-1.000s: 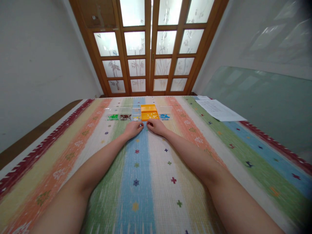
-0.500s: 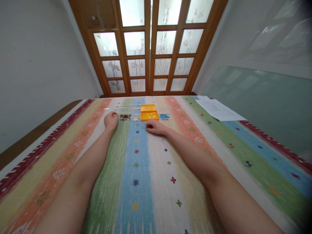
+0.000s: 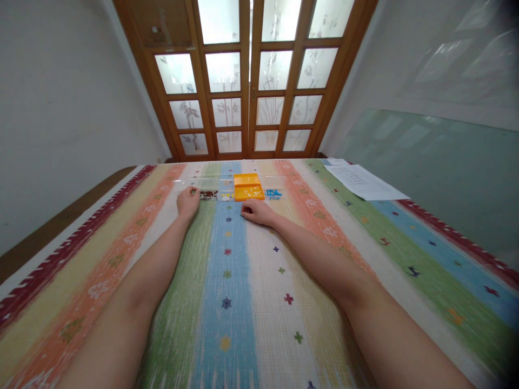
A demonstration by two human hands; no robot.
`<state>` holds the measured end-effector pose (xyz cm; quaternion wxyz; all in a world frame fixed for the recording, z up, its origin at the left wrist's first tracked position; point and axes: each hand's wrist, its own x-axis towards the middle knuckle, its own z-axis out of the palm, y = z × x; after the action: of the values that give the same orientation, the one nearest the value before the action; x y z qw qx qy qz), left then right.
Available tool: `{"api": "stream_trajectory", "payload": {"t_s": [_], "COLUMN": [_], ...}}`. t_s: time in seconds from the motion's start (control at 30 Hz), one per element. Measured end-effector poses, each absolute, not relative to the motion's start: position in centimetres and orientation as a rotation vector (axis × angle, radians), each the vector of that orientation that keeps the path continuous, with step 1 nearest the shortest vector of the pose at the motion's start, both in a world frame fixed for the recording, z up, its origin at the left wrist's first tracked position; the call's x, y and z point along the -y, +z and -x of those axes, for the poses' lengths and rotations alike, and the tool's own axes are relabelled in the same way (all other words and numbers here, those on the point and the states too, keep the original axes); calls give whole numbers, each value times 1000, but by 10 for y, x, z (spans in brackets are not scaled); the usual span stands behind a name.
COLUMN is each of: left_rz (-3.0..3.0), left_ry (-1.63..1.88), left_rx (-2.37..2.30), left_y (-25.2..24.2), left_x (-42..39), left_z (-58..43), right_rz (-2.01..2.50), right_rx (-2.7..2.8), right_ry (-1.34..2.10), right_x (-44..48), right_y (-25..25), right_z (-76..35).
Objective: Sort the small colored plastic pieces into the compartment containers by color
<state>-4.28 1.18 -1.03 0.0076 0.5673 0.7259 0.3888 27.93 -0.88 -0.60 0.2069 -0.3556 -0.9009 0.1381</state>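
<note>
My left hand [image 3: 188, 201] is closed in a pinch at the left end of the row of boxes, with a tiny green bit showing at its fingertips. Right beside it lie small dark brown pieces [image 3: 209, 194] in a clear compartment. My right hand [image 3: 255, 211] is curled on the cloth just in front of an orange box [image 3: 248, 180]; whatever its fingers hold is hidden. White bits [image 3: 253, 192] lie in the front part of that open box. Blue pieces [image 3: 273, 193] fill a clear box to its right, and a few yellow pieces [image 3: 227, 196] sit to its left.
A striped, patterned cloth [image 3: 230, 275] covers the table. Printed white paper sheets [image 3: 360, 181] lie at the far right. Beyond the table's far edge stand wooden doors with glass panes [image 3: 252, 102]. A pale green glass panel [image 3: 438, 156] leans along the right wall.
My left hand has shifted slightly right, closer to the brown pieces. My right hand has barely moved, and the boxes stay where they were.
</note>
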Motion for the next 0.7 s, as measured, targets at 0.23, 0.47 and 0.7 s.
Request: {"api": "stream_trajectory", "payload": {"t_s": [0.23, 0.47, 0.7], "left_rz": [-2356, -2502, -2526], "left_ry": [792, 531, 480], "left_rx": [-1699, -1567, -1542], "left_y": [3, 6, 3], "left_x": [18, 41, 41], "left_z": [-32, -68, -68], "right_rz": [1220, 1280, 1284], "right_rx": [2386, 2363, 2365], "right_ry": [230, 240, 240], "right_x": [9, 10, 11], "right_y": [-6, -3, -2], "right_z": [-280, -281, -281]}}
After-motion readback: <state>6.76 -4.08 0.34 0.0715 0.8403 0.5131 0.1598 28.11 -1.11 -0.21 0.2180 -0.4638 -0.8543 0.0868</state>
